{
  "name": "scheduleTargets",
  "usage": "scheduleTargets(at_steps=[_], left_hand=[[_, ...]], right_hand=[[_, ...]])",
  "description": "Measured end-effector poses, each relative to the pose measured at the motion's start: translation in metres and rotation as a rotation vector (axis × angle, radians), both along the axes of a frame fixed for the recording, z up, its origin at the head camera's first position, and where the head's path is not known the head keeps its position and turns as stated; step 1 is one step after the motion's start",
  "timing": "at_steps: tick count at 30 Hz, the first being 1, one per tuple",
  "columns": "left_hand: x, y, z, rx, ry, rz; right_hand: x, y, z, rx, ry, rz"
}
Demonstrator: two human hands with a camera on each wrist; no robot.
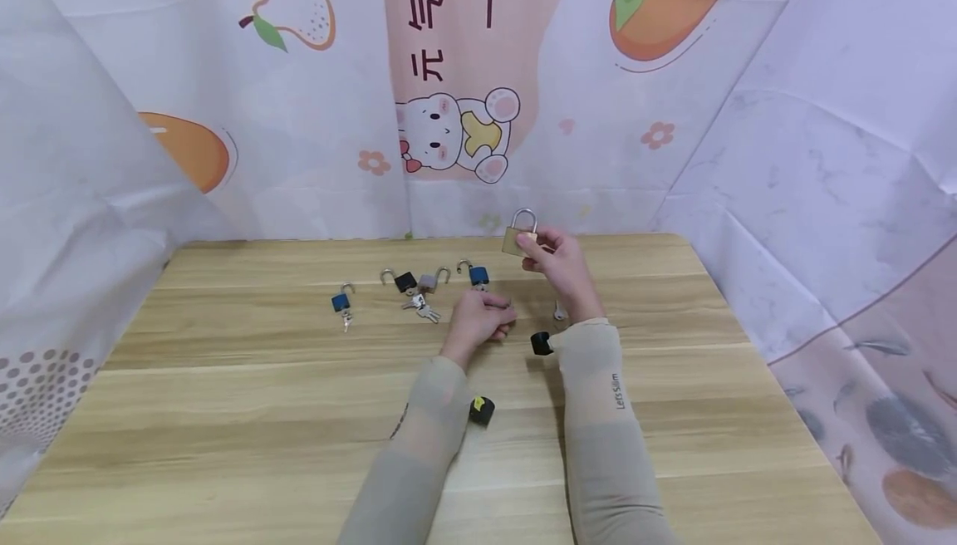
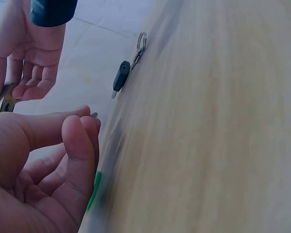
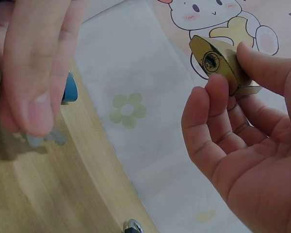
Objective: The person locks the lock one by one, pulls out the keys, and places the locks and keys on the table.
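Observation:
In the head view my right hand (image 1: 564, 267) holds a brass padlock (image 1: 512, 241) up at the table's far edge, its steel shackle upward. The right wrist view shows the keyhole face of the padlock (image 3: 212, 60) turned toward my left hand, thumb and fingertips gripping the body. My left hand (image 1: 478, 321) is lower and to the left, just above the tabletop. Thumb and index finger there pinch a small silver key (image 2: 94, 115), mostly hidden, only its tip showing in the left wrist view. Close beyond this hand lies a blue padlock (image 1: 478, 276) with its shackle open.
Farther left on the wooden table (image 1: 224, 412) lie a black padlock (image 1: 405, 282), a grey padlock (image 1: 428, 282) and another blue padlock (image 1: 341, 302), shackles open, with keys. A black-headed key (image 2: 121, 76) on a ring lies near my right wrist. A printed curtain (image 1: 299, 154) stands behind.

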State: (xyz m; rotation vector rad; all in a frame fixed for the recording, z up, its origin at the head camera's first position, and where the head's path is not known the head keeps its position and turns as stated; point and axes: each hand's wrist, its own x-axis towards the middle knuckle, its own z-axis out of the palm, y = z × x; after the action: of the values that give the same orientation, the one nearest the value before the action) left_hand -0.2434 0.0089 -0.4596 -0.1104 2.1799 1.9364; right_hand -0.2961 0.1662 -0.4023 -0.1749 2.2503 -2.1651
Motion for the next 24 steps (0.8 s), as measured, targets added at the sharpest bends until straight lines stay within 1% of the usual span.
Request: scheduleTargets(at_steps=[5,8,11,16,18,24], left_hand=[[-0.0007,0.0022,0.0007,-0.007,-0.018,0.016],[-0.0013,0.0023,-0.0005,-0.004,-0.021,0.009],[-0.0018,0.0031,-0.0018,-0.007,-0.023,-0.008],[-0.0010,0.0043,-0.0009,-0.003,-0.037,-0.032],[-0.0004,0.0045,0.0002,0.008,-0.042,-0.047],[-0.0013,0.0044,-0.0017,0.013,-0.030,-0.102]], right_hand=[[-0.0011,-0.0005,-0.0019,0.005,-0.014,-0.001],[-0.0017,-0.0009,-0.0030,0.000,-0.025,-0.004],[-0.0019,-0.0009,-0.0034,0.003,-0.030,-0.003],[-0.0014,-0.0011,-0.0041,0.025,-0.045,0.004],[-0.0018,-0.0013,-0.0048,0.030,-0.053,0.007],[-0.0025,-0.0006,-0.0076,0.042,-0.063,0.014]])
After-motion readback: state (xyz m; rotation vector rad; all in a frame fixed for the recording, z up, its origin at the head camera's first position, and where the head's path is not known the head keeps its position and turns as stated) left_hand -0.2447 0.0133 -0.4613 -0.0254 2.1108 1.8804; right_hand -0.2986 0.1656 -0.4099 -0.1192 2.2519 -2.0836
